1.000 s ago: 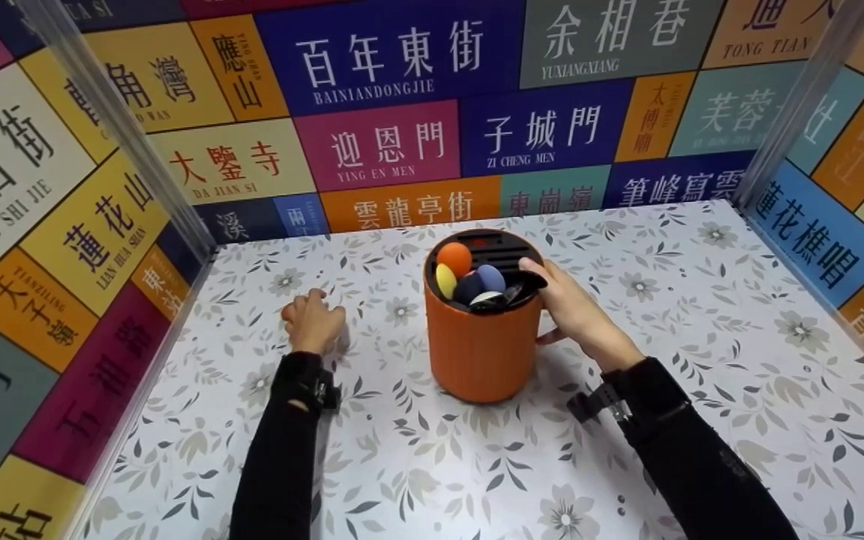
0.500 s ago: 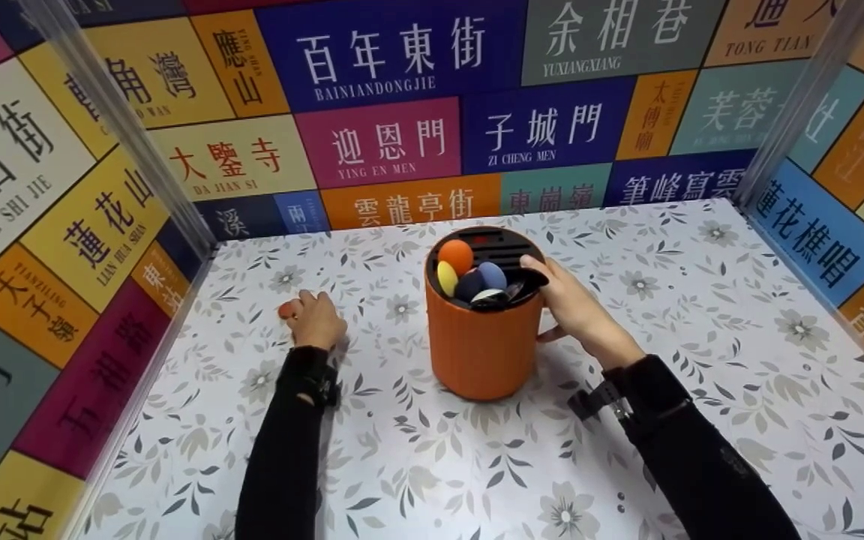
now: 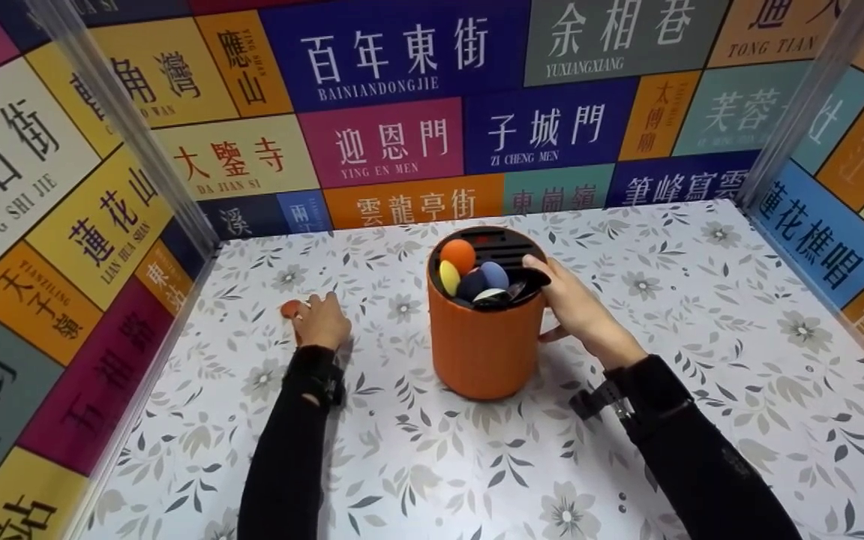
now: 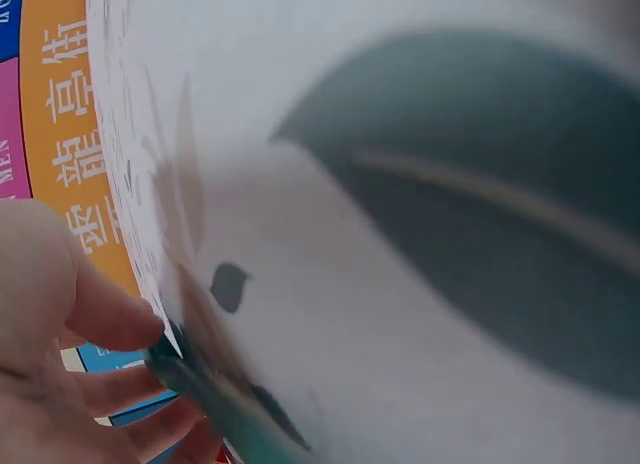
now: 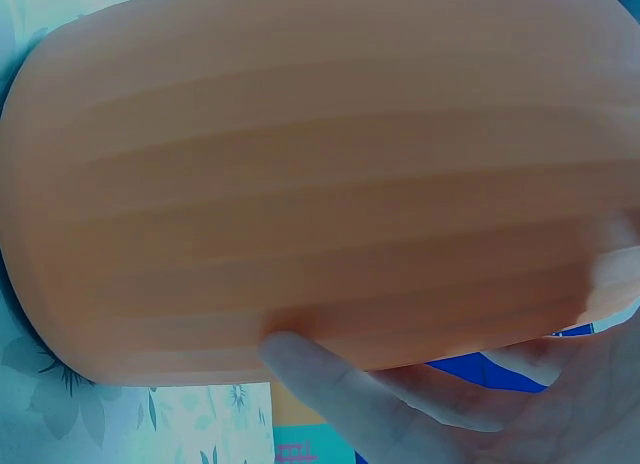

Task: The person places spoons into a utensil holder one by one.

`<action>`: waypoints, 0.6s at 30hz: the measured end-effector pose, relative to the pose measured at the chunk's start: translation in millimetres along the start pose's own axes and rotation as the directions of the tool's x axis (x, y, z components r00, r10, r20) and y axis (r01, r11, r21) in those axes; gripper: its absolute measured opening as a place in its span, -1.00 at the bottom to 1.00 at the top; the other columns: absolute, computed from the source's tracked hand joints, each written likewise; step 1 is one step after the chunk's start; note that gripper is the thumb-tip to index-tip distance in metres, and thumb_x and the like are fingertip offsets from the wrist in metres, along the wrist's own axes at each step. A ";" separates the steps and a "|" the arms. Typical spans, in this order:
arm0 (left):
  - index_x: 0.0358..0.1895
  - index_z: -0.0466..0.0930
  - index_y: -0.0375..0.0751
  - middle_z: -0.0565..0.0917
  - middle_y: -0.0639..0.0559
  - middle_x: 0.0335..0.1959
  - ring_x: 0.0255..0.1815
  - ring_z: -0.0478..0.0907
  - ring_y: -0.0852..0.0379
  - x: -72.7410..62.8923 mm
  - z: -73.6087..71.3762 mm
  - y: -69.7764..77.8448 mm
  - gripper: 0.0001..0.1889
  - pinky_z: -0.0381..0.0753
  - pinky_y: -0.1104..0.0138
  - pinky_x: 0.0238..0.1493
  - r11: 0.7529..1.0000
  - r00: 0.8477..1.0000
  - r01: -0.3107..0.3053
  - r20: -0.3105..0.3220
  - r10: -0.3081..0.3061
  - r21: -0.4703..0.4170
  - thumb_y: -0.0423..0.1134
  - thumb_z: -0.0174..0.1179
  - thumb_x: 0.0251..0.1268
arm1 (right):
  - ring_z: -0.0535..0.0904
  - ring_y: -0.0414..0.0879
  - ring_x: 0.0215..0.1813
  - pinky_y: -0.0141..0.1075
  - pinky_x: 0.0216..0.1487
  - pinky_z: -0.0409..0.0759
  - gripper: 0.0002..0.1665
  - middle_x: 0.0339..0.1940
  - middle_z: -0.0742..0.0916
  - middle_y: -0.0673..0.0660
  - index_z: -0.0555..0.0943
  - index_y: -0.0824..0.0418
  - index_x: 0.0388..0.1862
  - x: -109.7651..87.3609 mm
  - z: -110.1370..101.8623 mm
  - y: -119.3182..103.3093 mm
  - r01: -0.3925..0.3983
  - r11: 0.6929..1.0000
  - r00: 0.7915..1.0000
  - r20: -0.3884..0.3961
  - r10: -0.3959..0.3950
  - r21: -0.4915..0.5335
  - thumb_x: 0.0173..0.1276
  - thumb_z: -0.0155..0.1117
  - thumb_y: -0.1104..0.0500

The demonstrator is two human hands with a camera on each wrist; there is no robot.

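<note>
In the head view an orange ribbed storage canister (image 3: 483, 349) stands upright on the table, its black top divided by slots. My right hand (image 3: 571, 304) grips its right side, thumb at the rim; the right wrist view shows a finger (image 5: 330, 389) along the ribbed wall. Egg-shaped makeup sponges sit in the canister's top: an orange one (image 3: 458, 256), a yellow one (image 3: 448, 278), a blue one (image 3: 493, 275) and a dark navy one (image 3: 471, 286). On the left, a small orange piece (image 3: 290, 308), partly hidden, lies by the fingertips of my left hand (image 3: 323, 321), whose fingers look loosely bent.
A white table (image 3: 409, 465) printed with leaves and flowers spreads under both hands. Panels of coloured street-name signs (image 3: 394, 142) rise behind it and along both sides, with clear strips at the corners (image 3: 154, 135).
My left hand has shifted slightly right, and the small orange piece beside its fingertips has come into sight. The right hand and the canister have stayed in place.
</note>
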State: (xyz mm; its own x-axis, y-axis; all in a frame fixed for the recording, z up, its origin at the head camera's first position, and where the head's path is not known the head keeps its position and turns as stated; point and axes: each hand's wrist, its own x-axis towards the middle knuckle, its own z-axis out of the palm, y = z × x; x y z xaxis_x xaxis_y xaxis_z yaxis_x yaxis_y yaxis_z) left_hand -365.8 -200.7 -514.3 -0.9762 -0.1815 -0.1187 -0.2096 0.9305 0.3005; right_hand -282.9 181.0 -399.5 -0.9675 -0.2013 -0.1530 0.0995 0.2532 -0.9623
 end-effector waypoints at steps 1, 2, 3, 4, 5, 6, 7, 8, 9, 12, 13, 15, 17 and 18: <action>0.51 0.35 -0.31 0.35 -0.42 0.45 0.50 0.15 -0.52 -0.3 -0.2 1.6 -0.48 0.14 -0.34 0.45 1.000 1.000 0.003 -0.005 -0.003 -0.004 -0.30 0.01 0.55 | 0.44 0.31 0.42 0.29 -0.14 0.70 -0.07 0.53 0.42 0.33 0.13 0.04 0.72 -0.1 -0.4 -0.2 0.000 1.000 1.000 -0.003 0.000 -0.002 0.58 -0.07 -0.42; 0.51 0.36 -0.30 0.36 -0.40 0.45 0.50 0.16 -0.51 -0.7 -0.5 3.1 -0.49 0.15 -0.35 0.44 1.000 1.000 0.004 -0.012 -0.004 -0.004 -0.30 0.00 0.56 | 0.44 0.31 0.42 0.29 -0.14 0.71 -0.07 0.53 0.42 0.34 0.12 0.03 0.73 -0.1 -0.5 -0.2 0.001 1.000 1.000 -0.004 -0.001 -0.004 0.59 -0.08 -0.42; 0.51 0.37 -0.29 0.38 -0.39 0.44 0.49 0.19 -0.51 -0.9 -0.7 4.3 -0.50 0.17 -0.35 0.43 1.000 1.000 0.004 -0.021 -0.004 -0.004 -0.30 0.00 0.57 | 0.44 0.32 0.41 0.29 -0.15 0.71 -0.07 0.53 0.41 0.34 0.11 0.02 0.73 -0.2 -0.6 -0.3 0.001 1.000 1.000 -0.005 -0.002 -0.007 0.59 -0.08 -0.42; 0.49 0.39 -0.29 0.40 -0.38 0.43 0.48 0.21 -0.50 -1.1 -0.7 5.2 -0.51 0.21 -0.36 0.41 1.000 1.000 0.004 -0.031 -0.005 -0.006 -0.31 0.00 0.58 | 0.44 0.32 0.41 0.28 -0.15 0.71 -0.06 0.53 0.41 0.33 0.10 0.00 0.74 -0.2 -0.7 -0.4 0.003 1.000 1.000 -0.007 -0.003 -0.007 0.58 -0.08 -0.43; 0.49 0.40 -0.29 0.41 -0.38 0.42 0.47 0.23 -0.49 -1.2 -0.6 5.8 -0.52 0.26 -0.35 0.39 1.000 0.999 0.004 -0.042 -0.004 -0.006 -0.31 0.01 0.58 | 0.44 0.32 0.41 0.28 -0.15 0.71 -0.06 0.53 0.42 0.34 0.10 0.00 0.74 -0.1 -0.8 -0.4 0.003 1.000 1.000 -0.008 -0.003 -0.009 0.58 -0.08 -0.43; 0.47 0.41 -0.31 0.41 -0.40 0.41 0.46 0.24 -0.50 -1.3 -0.4 6.0 -0.53 0.30 -0.34 0.38 1.000 0.999 0.001 -0.054 -0.001 -0.006 -0.32 0.01 0.58 | 0.44 0.31 0.41 0.28 -0.15 0.71 -0.06 0.53 0.42 0.34 0.11 0.01 0.74 0.0 -0.6 -0.5 0.004 1.000 1.000 -0.007 -0.004 -0.011 0.58 -0.08 -0.43; 0.45 0.43 -0.33 0.41 -0.41 0.40 0.45 0.25 -0.50 -1.5 0.1 6.0 -0.54 0.35 -0.33 0.35 1.000 0.998 0.001 -0.061 -0.001 -0.012 -0.34 0.02 0.57 | 0.44 0.31 0.41 0.27 -0.15 0.71 -0.05 0.53 0.42 0.34 0.11 0.01 0.73 0.0 -0.4 -0.4 0.004 1.000 1.000 -0.006 -0.004 -0.013 0.58 -0.08 -0.44; 0.44 0.44 -0.35 0.41 -0.43 0.39 0.44 0.26 -0.50 -1.9 0.5 5.8 -0.55 0.40 -0.31 0.32 1.000 0.998 0.004 -0.067 -0.005 -0.020 -0.35 0.02 0.57 | 0.44 0.31 0.42 0.27 -0.15 0.71 -0.05 0.53 0.42 0.34 0.11 0.01 0.73 0.0 0.0 -0.3 0.004 1.000 1.000 -0.004 -0.004 -0.014 0.57 -0.07 -0.44; 0.42 0.45 -0.38 0.41 -0.46 0.38 0.43 0.27 -0.50 -2.2 1.0 5.5 -0.56 0.45 -0.29 0.28 0.999 0.997 0.008 -0.072 -0.011 -0.031 -0.35 0.02 0.56 | 0.45 0.31 0.42 0.27 -0.15 0.71 -0.05 0.53 0.42 0.34 0.11 0.02 0.73 0.1 0.2 -0.1 0.004 1.000 1.000 -0.003 -0.004 -0.015 0.57 -0.07 -0.44; 0.39 0.43 -0.45 0.39 -0.53 0.35 0.38 0.32 -0.51 -3.6 1.6 6.0 -0.56 0.53 -0.24 0.24 0.997 0.997 0.024 -0.065 -0.029 -0.075 -0.35 -0.02 0.55 | 0.44 0.31 0.43 0.27 -0.13 0.71 -0.04 0.54 0.42 0.34 0.11 0.03 0.73 -0.2 0.7 0.5 0.001 1.000 1.000 -0.001 -0.001 -0.015 0.58 -0.08 -0.44; 0.41 0.40 -0.46 0.38 -0.55 0.36 0.37 0.34 -0.52 -4.2 1.3 6.6 -0.53 0.53 -0.23 0.24 0.995 0.998 0.032 -0.054 -0.037 -0.096 -0.33 -0.04 0.55 | 0.44 0.31 0.43 0.27 -0.13 0.71 -0.05 0.54 0.41 0.34 0.11 0.03 0.73 -0.3 0.6 0.7 0.000 1.000 1.000 -0.004 0.000 -0.014 0.58 -0.08 -0.44; 0.46 0.34 -0.48 0.36 -0.57 0.38 0.35 0.37 -0.54 -5.5 0.0 8.7 -0.46 0.49 -0.22 0.28 0.989 0.998 0.043 -0.028 -0.047 -0.144 -0.28 -0.08 0.51 | 0.43 0.31 0.44 0.28 -0.13 0.71 -0.05 0.55 0.40 0.34 0.10 0.02 0.74 -0.6 0.6 0.6 -0.001 1.000 1.000 -0.005 0.001 -0.011 0.58 -0.09 -0.44; 0.51 0.27 -0.49 0.34 -0.58 0.41 0.38 0.37 -0.52 -6.8 -1.8 11.6 -0.37 0.42 -0.20 0.35 0.982 0.999 0.038 0.002 -0.038 -0.187 -0.22 -0.08 0.45 | 0.43 0.31 0.44 0.28 -0.13 0.71 -0.05 0.55 0.41 0.33 0.11 0.03 0.73 -0.7 0.7 0.3 -0.002 1.000 1.000 -0.006 0.002 -0.012 0.58 -0.08 -0.44; 0.54 0.23 -0.50 0.33 -0.58 0.43 0.40 0.36 -0.51 -7.4 -2.7 13.0 -0.32 0.39 -0.18 0.38 0.979 0.999 0.033 0.012 -0.031 -0.203 -0.20 -0.06 0.41 | 0.44 0.30 0.43 0.27 -0.13 0.71 -0.05 0.55 0.41 0.33 0.11 0.02 0.73 -0.6 0.8 0.1 -0.001 1.000 1.000 -0.007 0.001 -0.012 0.58 -0.08 -0.44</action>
State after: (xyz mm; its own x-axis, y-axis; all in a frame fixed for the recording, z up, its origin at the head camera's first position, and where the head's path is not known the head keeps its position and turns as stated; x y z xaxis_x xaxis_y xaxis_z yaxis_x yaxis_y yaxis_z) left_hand -361.4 -188.1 -506.9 -0.9685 -0.2065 -0.1389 -0.2483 0.8402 0.4821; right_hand -282.1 180.4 -399.6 -0.9689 -0.1948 -0.1524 0.0976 0.2650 -0.9593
